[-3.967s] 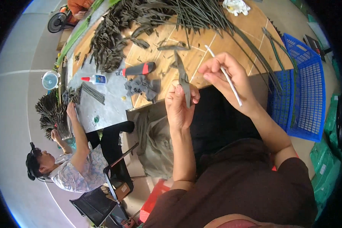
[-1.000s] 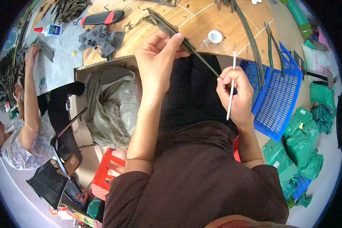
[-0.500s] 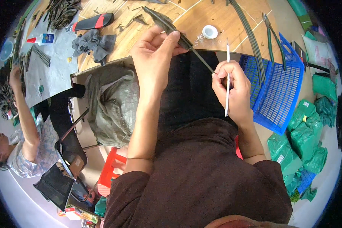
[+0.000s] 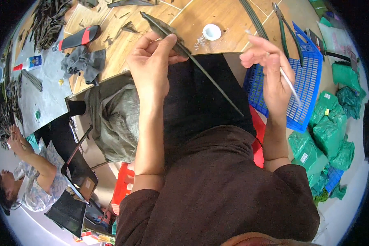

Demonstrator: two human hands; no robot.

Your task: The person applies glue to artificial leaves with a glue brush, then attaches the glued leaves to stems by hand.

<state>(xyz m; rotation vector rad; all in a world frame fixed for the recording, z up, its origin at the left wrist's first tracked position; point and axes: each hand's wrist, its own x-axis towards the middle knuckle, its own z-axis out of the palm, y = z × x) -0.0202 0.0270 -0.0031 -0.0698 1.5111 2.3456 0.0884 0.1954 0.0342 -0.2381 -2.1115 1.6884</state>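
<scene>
My left hand (image 4: 151,65) pinches a dark grey-green leaf (image 4: 162,28) between thumb and fingers, over the table's front edge. From the leaf a long thin stem (image 4: 213,81) slants down to the right across my dark lap, its lower end loose. My right hand (image 4: 272,71), partly raised above a blue plastic basket, holds a thin white stick (image 4: 289,82) that passes between its fingers. It is apart from the stem. Beyond the gap between my hands stands a small round white dish (image 4: 212,32) with white smears beside it on the wooden table.
Green-handled pliers (image 4: 282,35) and green stems (image 4: 254,18) lie at the right, by the blue basket (image 4: 303,88). At left are a black-and-red tool (image 4: 80,37), grey cloth (image 4: 84,63) and a glue bottle (image 4: 32,62). A co-worker (image 4: 37,172) handles dark leaves. Green bags (image 4: 328,125) stand right.
My right hand has let go of the stem and moved right and up; the white stick now tilts. The view has shifted a little. The co-worker's hands have come down to the dark bundle.
</scene>
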